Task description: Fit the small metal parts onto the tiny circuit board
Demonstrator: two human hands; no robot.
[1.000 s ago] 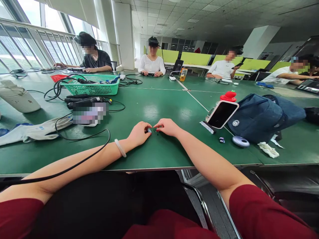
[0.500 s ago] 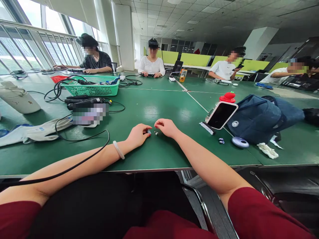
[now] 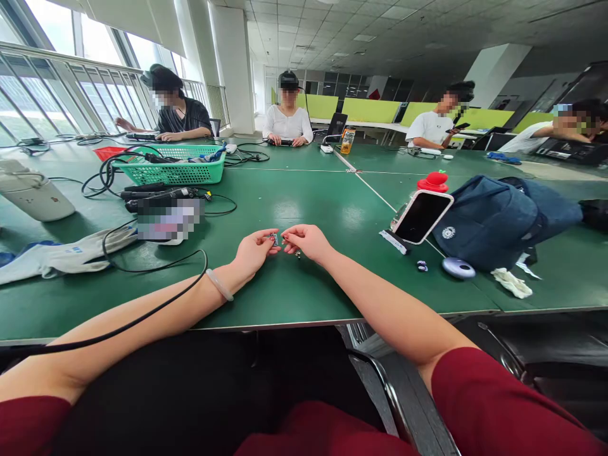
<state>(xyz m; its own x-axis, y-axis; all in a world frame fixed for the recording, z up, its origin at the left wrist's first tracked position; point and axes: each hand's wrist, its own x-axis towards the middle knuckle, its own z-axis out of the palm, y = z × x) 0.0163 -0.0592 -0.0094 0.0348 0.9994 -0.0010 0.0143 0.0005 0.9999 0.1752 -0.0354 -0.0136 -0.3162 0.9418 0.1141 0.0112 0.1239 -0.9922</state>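
My left hand (image 3: pixel 256 251) pinches a small grey-blue piece (image 3: pixel 275 239) between thumb and fingertips; it is too small to name. Close by on the right, my right hand (image 3: pixel 308 242) has its thumb and fingertips pressed together. A tiny reddish bit seems to show at those fingertips, but I cannot make out what it is. Both hands are just above the green table (image 3: pixel 294 291). Beneath the right hand, tiny shiny metallic parts (image 3: pixel 297 254) lie on the tabletop, partly covered by the fingers.
Left: a green basket (image 3: pixel 175 170) of cables, a pale bottle (image 3: pixel 35 193), gloves (image 3: pixel 71 253), and a black cable (image 3: pixel 156 310) crossing my left forearm. Right: a propped phone (image 3: pixel 422 217), a blue backpack (image 3: pixel 494 221), a round lilac case (image 3: pixel 458 268). Several people sit across the table.
My left hand has turned so the grey-blue piece shows more. My right hand has moved left and down, its fingertips now close to the left hand's.
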